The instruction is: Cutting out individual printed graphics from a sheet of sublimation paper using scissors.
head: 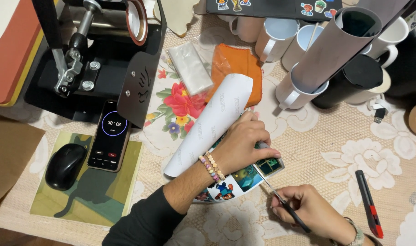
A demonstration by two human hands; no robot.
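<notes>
My left hand (242, 143) presses down on a curled white sheet (214, 120) printed with colourful pictures, holding its lower edge flat on the tablecloth. A beaded bracelet circles that wrist. My right hand (308, 209) grips a thin black-handled craft knife (281, 200), whose blade tip touches the printed sheet near a dark green picture (269, 165), just below my left fingers.
A black mug press (94, 54) stands at the back left, with a phone (110, 135) showing a timer, and a black mouse (64, 166) on a cat mousepad. Several white mugs (281, 36), a black mug (349, 79) and an orange cloth (233, 61) sit behind. A red-black cutter (369, 202) lies right.
</notes>
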